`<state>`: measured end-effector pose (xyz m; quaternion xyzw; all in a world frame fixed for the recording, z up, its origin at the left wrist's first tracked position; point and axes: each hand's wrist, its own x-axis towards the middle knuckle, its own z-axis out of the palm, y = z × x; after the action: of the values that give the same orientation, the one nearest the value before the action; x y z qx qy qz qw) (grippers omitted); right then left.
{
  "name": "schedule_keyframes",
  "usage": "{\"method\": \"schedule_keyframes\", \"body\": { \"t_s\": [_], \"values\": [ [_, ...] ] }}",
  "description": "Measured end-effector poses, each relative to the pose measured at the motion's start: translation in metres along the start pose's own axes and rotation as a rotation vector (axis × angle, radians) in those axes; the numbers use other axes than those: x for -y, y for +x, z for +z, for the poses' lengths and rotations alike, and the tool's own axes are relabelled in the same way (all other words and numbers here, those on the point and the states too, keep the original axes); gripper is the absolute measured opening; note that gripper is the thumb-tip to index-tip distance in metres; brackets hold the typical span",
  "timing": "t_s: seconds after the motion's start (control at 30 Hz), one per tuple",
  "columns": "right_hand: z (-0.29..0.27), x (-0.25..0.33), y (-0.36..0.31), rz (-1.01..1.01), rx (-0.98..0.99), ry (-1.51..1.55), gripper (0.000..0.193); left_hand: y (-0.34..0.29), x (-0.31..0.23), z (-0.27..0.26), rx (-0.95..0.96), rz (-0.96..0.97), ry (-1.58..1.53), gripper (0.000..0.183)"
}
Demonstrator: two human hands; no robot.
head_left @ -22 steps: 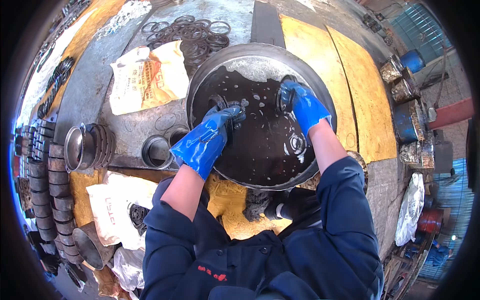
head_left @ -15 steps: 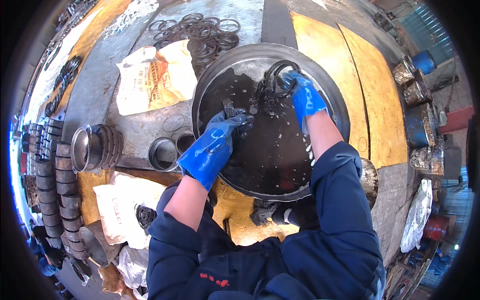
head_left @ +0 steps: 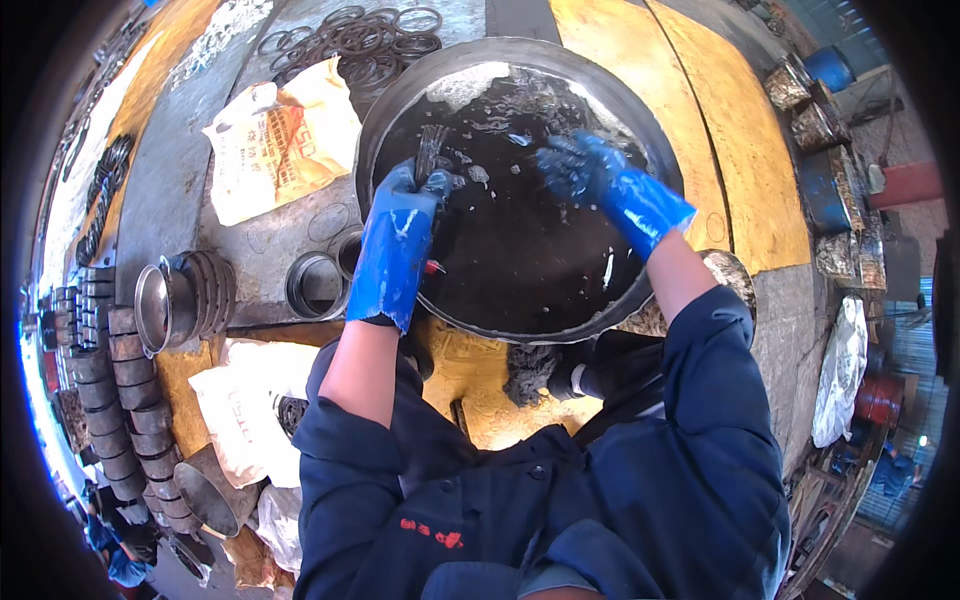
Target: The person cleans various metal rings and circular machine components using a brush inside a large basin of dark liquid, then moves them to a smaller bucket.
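My left hand (head_left: pixel 412 192), in a wet blue rubber glove, is closed around a dark ribbed bundle (head_left: pixel 432 148); whether it is rings seen edge-on or a brush I cannot make out. It is over the left part of a wide round metal basin (head_left: pixel 368 150) that holds dark liquid (head_left: pixel 530 245). To the right my gloved right hand (head_left: pixel 585 170) is low over the liquid, its darkened fingers stretched toward the left and partly blurred. No ring shows in it. Ripples and pale flecks of foam mark the surface near both hands.
Beyond the basin lies a heap of dark rings (head_left: pixel 365 45). A printed paper sack (head_left: pixel 285 140) is left of it, with metal rings (head_left: pixel 318 285) nearer me. Stacked cylinders (head_left: pixel 135 385) stand far left. Drums (head_left: pixel 828 70) are at right. Other people appear at the lower left and right edges.
The dark rings that my right hand held are gone from it. My left hand and its bundle have moved up and left. The view has shifted, and the liquid is more stirred up.
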<state>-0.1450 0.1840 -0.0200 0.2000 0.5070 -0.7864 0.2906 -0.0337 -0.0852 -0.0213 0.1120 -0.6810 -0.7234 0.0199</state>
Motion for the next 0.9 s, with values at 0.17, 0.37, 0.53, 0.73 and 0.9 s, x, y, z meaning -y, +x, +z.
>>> {"method": "schedule_keyframes", "body": {
  "t_s": [0.17,0.37,0.53,0.73,0.9],
  "values": [
    [-0.011,-0.052,0.001,0.275,0.281,0.132,0.043,0.003,0.004,-0.010,-0.043,-0.064,0.135,0.027],
    [-0.022,-0.111,-0.024,-0.042,0.088,-0.730,0.038,-0.013,-0.021,-0.011,-0.045,-0.078,0.184,0.028],
    [-0.003,-0.132,-0.029,-0.318,0.047,-1.678,0.036,-0.028,-0.035,-0.011,-0.064,0.002,0.101,0.026],
    [0.041,-0.106,-0.027,-0.314,0.243,-1.297,0.036,-0.011,-0.012,-0.019,-0.010,0.121,0.167,0.032],
    [0.052,-0.137,0.016,-0.420,0.533,-1.742,0.052,-0.024,-0.035,-0.014,0.035,0.202,0.203,0.029]
  ]
}}
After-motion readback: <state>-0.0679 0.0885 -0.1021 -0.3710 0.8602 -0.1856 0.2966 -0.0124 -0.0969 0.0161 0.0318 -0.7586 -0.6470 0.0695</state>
